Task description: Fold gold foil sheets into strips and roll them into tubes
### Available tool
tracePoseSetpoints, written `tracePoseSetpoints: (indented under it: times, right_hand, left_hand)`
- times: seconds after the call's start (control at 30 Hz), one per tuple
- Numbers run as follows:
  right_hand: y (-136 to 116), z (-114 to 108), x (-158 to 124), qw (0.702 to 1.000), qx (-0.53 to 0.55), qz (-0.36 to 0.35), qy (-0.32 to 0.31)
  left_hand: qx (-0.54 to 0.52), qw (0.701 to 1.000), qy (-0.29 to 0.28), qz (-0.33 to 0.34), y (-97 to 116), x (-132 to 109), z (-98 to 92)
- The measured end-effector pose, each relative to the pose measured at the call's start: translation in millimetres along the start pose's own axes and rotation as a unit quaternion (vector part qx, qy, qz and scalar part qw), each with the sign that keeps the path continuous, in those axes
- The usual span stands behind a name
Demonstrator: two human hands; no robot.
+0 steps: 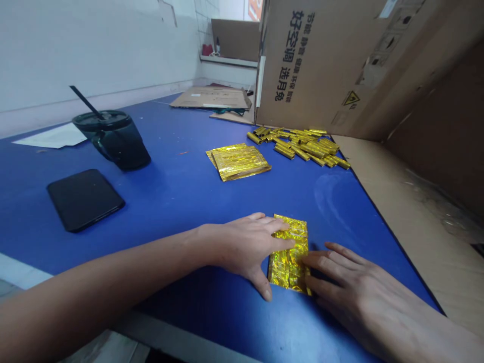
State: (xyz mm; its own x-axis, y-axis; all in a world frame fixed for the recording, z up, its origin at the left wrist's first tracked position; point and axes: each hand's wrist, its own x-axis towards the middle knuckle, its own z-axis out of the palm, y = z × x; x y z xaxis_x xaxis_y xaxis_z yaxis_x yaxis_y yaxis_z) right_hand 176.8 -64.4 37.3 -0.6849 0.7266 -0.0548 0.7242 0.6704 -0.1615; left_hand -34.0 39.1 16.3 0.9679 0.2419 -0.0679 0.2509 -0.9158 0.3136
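A gold foil sheet [289, 254] lies partly folded on the blue table [181, 196], close to the front edge. My left hand [245, 247] lies flat on its left side, fingers stretched over the foil, thumb pointing toward me. My right hand [340, 272] presses its fingertips on the foil's right edge, fingers spread and flat. Farther back lies a stack of flat gold foil sheets [239, 161]. Behind that sits a heap of small folded gold foil sticks [302, 146].
A dark plastic cup with a straw [113, 136] and a black phone [85, 199] sit at the left. A white paper [56, 136] lies by the wall. Large cardboard boxes [340, 65] stand at the right and back, with flat cardboard [212, 97] beyond.
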Motion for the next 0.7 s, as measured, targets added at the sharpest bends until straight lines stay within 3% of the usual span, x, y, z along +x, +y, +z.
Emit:
tracePoseSetpoints:
  times: [0.2, 0.5, 0.7]
  right_hand:
    - [1, 5, -3, 0.998, -0.018, -0.001, -0.056]
    - [-5, 3, 5, 1.0, -0.003, -0.008, 0.007]
    - [-11, 3, 4, 1.0, -0.01, 0.004, 0.009]
  left_hand:
    - [-0.003, 1.0, -0.007, -0.008, 2, 0, -2.2]
    - [-0.005, 1.0, -0.001, 0.0, 1, -1, -0.7]
    - [-0.006, 1.0, 0.005, 0.005, 0, -1, -0.8]
